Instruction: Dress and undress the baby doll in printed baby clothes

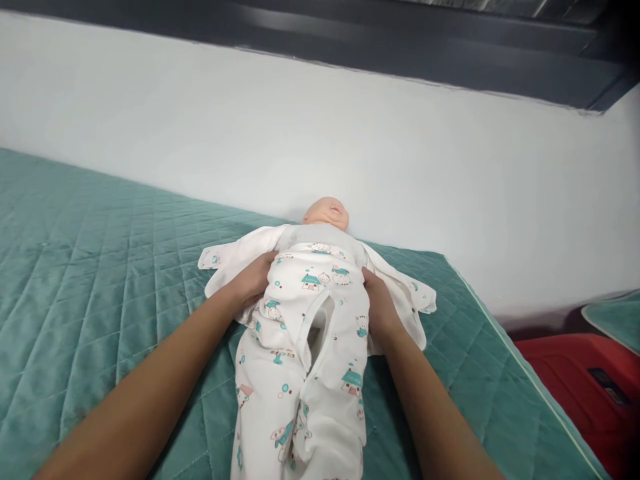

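Note:
A baby doll (pixel 326 212) lies on its back, its head toward the wall. Printed white baby pants (pixel 330 340) cover its legs and belly, with an open slit at the crotch. Under it, a white baby jacket (pixel 395 280) is spread open, sleeves out to both sides. My left hand (pixel 256 277) grips the pants at the waist on the left, its fingertips tucked out of sight by the cloth. On the opposite side my right hand (pixel 379 303) is closed at the waist edge of the pants, fingers mostly hidden behind the fabric.
Green quilted bedding (pixel 125 267) lies beneath the doll and meets a white wall (pixel 225 127). A dark window ledge (pixel 350 47) runs above. Beyond the bed's right edge stands a red plastic object (pixel 575 380), with another piece of green cloth (pixel 617 320) behind it.

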The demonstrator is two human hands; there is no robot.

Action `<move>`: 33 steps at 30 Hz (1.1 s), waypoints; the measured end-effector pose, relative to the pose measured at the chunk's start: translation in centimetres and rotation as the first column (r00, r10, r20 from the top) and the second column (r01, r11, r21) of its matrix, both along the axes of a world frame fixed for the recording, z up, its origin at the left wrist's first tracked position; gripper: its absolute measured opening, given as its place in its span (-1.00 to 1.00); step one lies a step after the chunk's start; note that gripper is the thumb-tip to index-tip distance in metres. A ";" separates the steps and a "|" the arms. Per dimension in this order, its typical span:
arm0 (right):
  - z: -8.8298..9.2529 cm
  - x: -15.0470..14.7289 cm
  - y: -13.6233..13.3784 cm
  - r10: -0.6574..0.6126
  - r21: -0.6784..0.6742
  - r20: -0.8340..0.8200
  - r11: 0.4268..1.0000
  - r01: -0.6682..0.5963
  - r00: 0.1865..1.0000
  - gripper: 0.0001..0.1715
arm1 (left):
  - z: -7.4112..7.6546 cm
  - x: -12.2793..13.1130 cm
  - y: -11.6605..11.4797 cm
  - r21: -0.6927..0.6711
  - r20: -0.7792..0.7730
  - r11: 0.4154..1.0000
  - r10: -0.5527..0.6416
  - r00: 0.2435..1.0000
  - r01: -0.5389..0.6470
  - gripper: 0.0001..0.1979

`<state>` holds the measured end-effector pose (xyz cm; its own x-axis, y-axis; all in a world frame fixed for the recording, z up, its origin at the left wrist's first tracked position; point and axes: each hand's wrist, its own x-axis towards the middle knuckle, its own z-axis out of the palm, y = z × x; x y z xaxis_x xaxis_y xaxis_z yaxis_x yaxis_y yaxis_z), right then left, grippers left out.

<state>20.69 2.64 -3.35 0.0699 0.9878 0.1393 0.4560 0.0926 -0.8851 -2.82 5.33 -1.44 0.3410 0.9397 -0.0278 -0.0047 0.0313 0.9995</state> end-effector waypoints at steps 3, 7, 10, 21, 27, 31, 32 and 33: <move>-0.3 0.2 0.1 -0.010 0.012 0.025 1.000 0.009 1.000 -0.79 | -0.6 -0.2 0.5 0.156 -0.073 0.987 -0.020 0.997 0.031 -0.73; 0.1 0.4 0.1 -0.029 0.019 0.139 0.999 0.027 0.990 -0.84 | -0.9 -0.9 1.4 0.290 -0.246 0.955 0.019 0.969 0.055 -0.81; 0.3 0.8 0.2 -0.063 0.026 0.289 0.998 0.058 0.955 -0.85 | -0.9 -1.5 2.0 0.262 -0.334 0.964 0.055 0.941 0.037 -0.81; -0.3 0.7 0.4 -0.157 -0.019 0.052 0.987 0.158 0.986 -0.66 | -1.0 -0.7 1.6 -0.100 0.020 0.991 0.087 0.996 -0.085 -0.73; -1.0 1.0 0.6 -0.138 -0.035 -0.097 0.990 0.135 0.986 -0.67 | -1.1 0.1 1.5 -0.299 0.274 0.954 0.051 0.960 0.034 -0.60; -0.4 1.3 0.4 -0.219 0.054 0.103 0.975 0.215 0.970 -0.75 | -1.0 0.1 1.6 -0.331 0.267 0.942 0.045 0.963 0.048 -0.64; -0.1 1.2 0.3 -0.261 0.098 0.151 0.964 0.248 0.954 -0.79 | -0.9 0.0 1.6 -0.306 0.189 0.952 0.074 0.979 -0.013 -0.64; 0.3 1.1 0.2 -0.298 0.142 0.178 0.951 0.275 0.938 -0.82 | -0.7 0.0 1.7 -0.252 0.077 0.963 0.120 0.990 -0.098 -0.64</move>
<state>21.81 2.86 -3.06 0.3077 0.9066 0.2887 0.6402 0.0271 -0.7677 -2.87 6.98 -2.17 0.2487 0.9391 -0.2370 -0.1123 0.2710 0.9560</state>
